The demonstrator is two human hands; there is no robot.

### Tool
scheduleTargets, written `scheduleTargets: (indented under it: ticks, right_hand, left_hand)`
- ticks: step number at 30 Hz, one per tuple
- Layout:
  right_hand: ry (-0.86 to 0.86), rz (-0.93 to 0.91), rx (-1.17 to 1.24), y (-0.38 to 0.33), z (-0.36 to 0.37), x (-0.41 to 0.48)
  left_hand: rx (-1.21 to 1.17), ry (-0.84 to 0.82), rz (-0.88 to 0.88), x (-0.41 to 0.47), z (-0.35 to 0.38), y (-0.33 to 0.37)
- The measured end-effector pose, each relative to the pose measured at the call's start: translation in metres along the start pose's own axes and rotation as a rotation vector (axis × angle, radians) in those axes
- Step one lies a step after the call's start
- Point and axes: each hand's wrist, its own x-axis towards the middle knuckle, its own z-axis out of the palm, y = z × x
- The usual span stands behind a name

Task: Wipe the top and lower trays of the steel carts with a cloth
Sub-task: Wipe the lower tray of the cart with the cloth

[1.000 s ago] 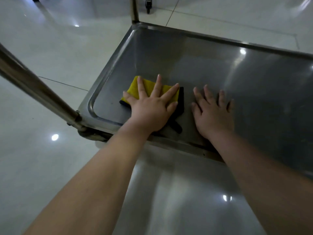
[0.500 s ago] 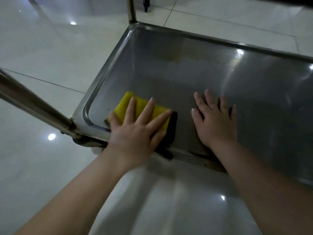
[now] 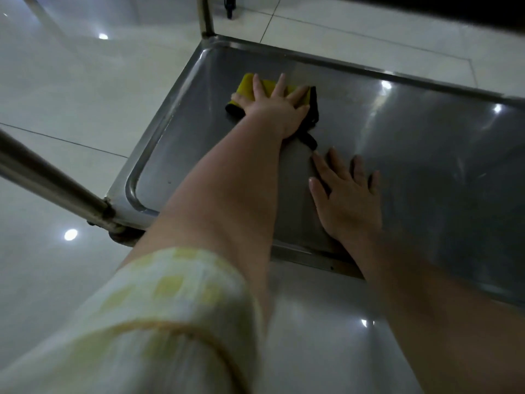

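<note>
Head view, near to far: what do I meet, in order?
Checked sleeve → right hand → left hand pressing the yellow cloth → far rim of the tray → upright cart post.

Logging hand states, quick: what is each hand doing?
Left hand: open, fingers spread, pressing the yellow cloth onto the steel tray.
Right hand: open, flat on the tray, holding nothing.

We see a glossy pale tiled floor [image 3: 62,89] with thin dark grout lines [image 3: 65,142] and mirrored round light spots [image 3: 70,234].
</note>
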Motion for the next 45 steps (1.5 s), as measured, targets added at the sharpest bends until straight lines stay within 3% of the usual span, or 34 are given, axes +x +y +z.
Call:
scheduleTargets:
  ticks: [5,10,19,25,30,35,37,45]
  right_hand:
    - [0.009,0.007,0.020,-0.002,0.000,0.002]
    - [0.011,0.002,-0.020,-0.005,0.003,-0.003]
    - [0.010,0.005,-0.005,-0.004,0.001,0.000]
    - [0.006,0.013,0.019,-0.004,0.000,0.002]
    - [-0.015,0.032,-0.017,-0.009,-0.001,0.001]
    - [0.074,-0.065,0.035,-0.050,-0.010,0.010]
    - [0.036,-0.112,0.033,-0.068,-0.005,0.014]
    - [-0.008,-0.067,-0.044,-0.073,0.012,0.018]
  left_hand:
    - [0.020,0.118,0.081,-0.099,0.039,-0.028]
    - [0.123,0.113,-0.028,-0.220,0.069,-0.054]
    - [0.002,0.066,-0.013,-0.051,0.018,-0.024]
    - [0.061,0.105,0.061,-0.143,0.044,-0.054]
    - [0.095,0.105,-0.038,-0.230,0.053,-0.123]
    - [0.144,0.120,-0.085,-0.222,0.055,-0.120]
    - [0.149,0.135,-0.077,-0.224,0.057,-0.118]
    - [0.042,0.217,-0.046,-0.149,0.047,-0.119]
